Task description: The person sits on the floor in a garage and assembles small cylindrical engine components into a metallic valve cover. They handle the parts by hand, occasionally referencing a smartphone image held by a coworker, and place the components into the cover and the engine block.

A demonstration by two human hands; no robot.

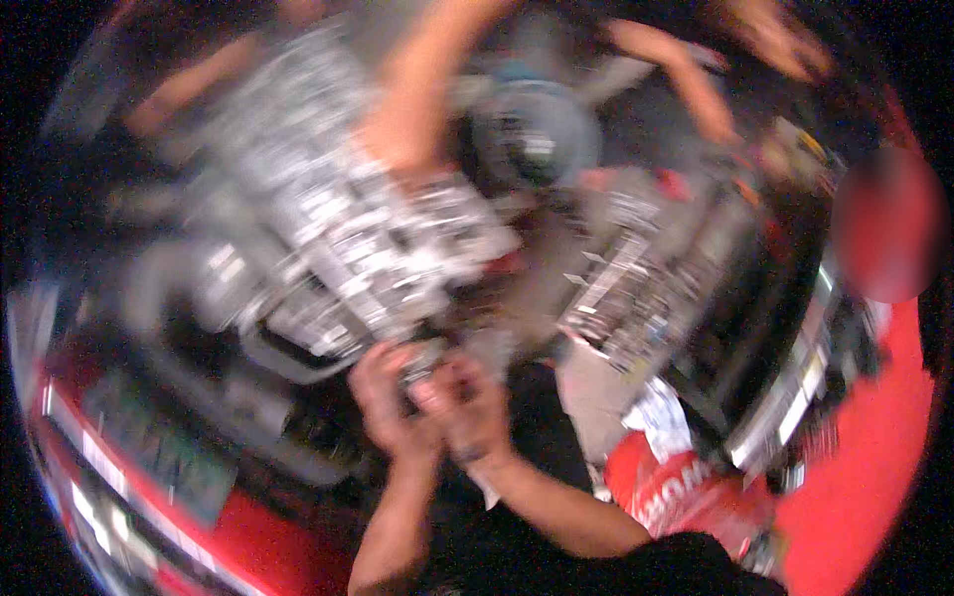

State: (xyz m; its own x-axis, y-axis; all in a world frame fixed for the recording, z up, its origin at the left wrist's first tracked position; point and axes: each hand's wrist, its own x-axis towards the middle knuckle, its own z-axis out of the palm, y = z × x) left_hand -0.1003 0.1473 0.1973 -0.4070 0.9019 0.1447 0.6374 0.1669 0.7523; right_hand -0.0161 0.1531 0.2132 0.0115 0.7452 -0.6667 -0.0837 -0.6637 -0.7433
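Observation:
My left hand [390,402] and my right hand [469,409] meet in front of my body, fingers curled. Between them is a small grey, metallic-looking piece [423,360], mostly covered by the fingers and too smeared by motion to name. The right hand closes around its near side, while the left hand's fingers press on it from the left. Just beyond my hands lies a large silvery metal assembly [348,223] with many ridges and edges, resembling an engine or gearbox.
Another person's forearm [422,99] reaches over the metal assembly; other arms [681,84] show farther back. A round grey-blue basin [547,134] stands beyond. To the right are a tray of small metal parts [636,278], a white cloth or paper [659,417] and a red bag [686,487].

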